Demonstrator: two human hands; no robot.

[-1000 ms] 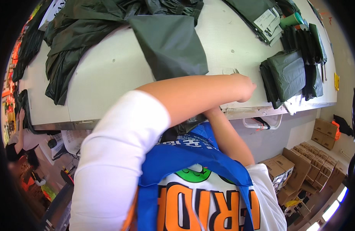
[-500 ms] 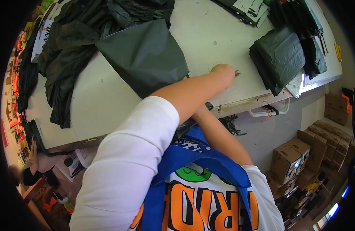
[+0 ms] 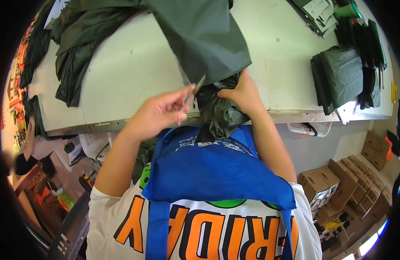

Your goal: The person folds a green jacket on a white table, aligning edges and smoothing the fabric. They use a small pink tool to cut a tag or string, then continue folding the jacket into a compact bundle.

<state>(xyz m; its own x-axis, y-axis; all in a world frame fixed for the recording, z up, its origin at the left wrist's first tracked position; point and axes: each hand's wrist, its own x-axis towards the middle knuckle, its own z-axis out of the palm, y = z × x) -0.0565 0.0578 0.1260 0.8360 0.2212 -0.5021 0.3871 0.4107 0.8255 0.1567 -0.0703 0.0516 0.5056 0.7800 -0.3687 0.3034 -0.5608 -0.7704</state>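
Note:
Small metal snips [image 3: 200, 83] point up and away from my left hand [image 3: 163, 110], which is closed around them just left of the bunched cloth. A dark green coated-fabric piece [image 3: 204, 39] stretches across the table toward me, its near end gathered in a crumpled bundle [image 3: 224, 116] over the table edge. My right hand [image 3: 244, 95] grips this fabric at its near hem, thumb on top; the other fingers are hidden behind the cloth. The snips' tip is close to the fabric's near left corner; whether they touch cannot be told.
More dark green fabric [image 3: 78, 56] is heaped on the pale worktable [image 3: 126, 82] at the left. Folded dark green packs [image 3: 341, 78] and papers [image 3: 319, 11] lie at the right. Cardboard boxes [image 3: 317, 186] stand on the floor. Another person's hand [image 3: 29, 132] shows far left.
My left hand has swung back from the right side of the table with the snips. The fabric's near edge has shifted right, and my right hand now shows gripping it.

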